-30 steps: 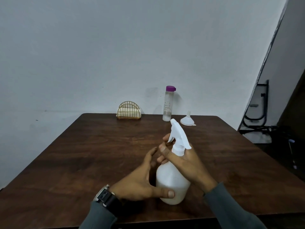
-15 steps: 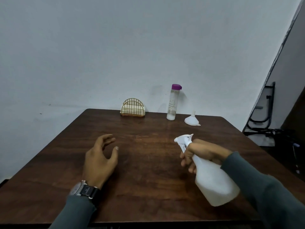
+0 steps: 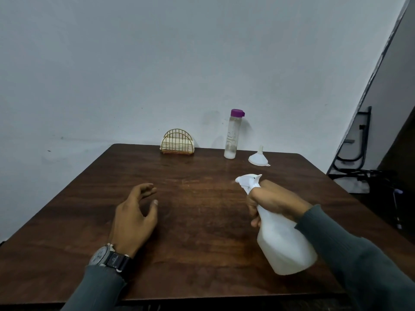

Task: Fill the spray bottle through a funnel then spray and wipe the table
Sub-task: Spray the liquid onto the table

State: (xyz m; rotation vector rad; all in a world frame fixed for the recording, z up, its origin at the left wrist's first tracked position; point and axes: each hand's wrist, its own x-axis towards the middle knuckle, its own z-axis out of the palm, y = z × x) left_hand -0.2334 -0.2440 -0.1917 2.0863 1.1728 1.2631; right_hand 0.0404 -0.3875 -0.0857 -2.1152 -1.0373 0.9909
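One bottle (image 3: 285,245) is gripped by the right hand (image 3: 272,199) at four o'clock, nozzle (image 3: 248,180) aimed toward ten, seemingly for spraying; the left hand (image 3: 134,212) is held open, empty, at eight.

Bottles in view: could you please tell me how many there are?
2. The spray bottle is gripped in the right hand; the purple-capped bottle stands at the far edge of the table, beside the funnel. None seems hidden.
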